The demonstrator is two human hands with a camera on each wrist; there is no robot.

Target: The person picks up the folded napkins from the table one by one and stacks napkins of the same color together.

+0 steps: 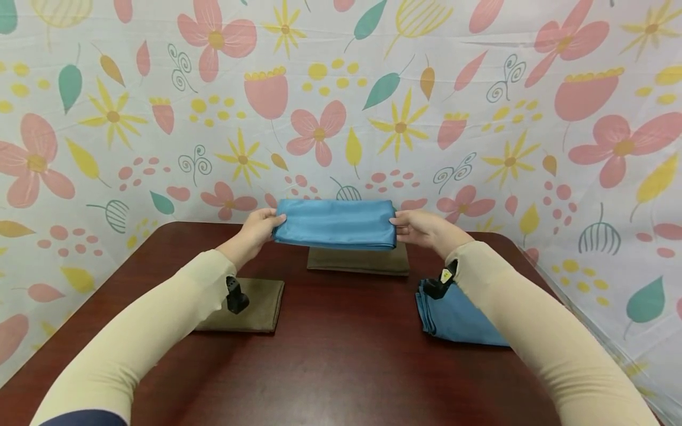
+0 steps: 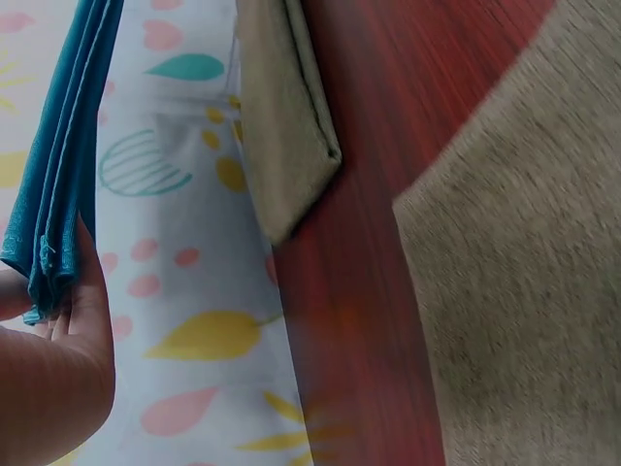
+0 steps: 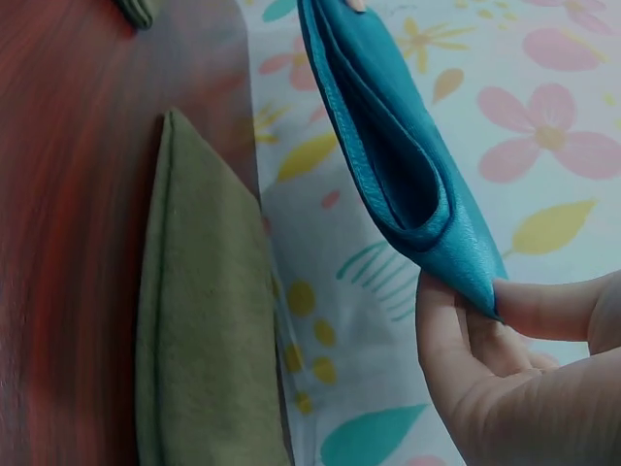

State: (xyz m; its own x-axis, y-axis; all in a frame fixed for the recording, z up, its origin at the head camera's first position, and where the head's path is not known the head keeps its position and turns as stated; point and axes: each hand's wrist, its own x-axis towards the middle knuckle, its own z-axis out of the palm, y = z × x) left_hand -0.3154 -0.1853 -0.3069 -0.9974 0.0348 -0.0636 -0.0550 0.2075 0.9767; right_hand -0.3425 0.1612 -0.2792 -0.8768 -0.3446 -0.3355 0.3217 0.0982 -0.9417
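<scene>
Folded blue cloth [image 1: 334, 223] is held level in the air above the table [image 1: 341, 355]; in the head view it covers part of a folded brown cloth [image 1: 358, 262]. It lies between the left hand [image 1: 254, 231], which pinches its left end, and the right hand [image 1: 424, 229], which pinches its right end, where the folded layers gape.

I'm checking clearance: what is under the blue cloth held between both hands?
Below the held blue cloth, a folded brown cloth lies on the table; both wrist views show them apart. The head view shows the brown cloth's front; the blue cloth hides most of the rest there.
</scene>
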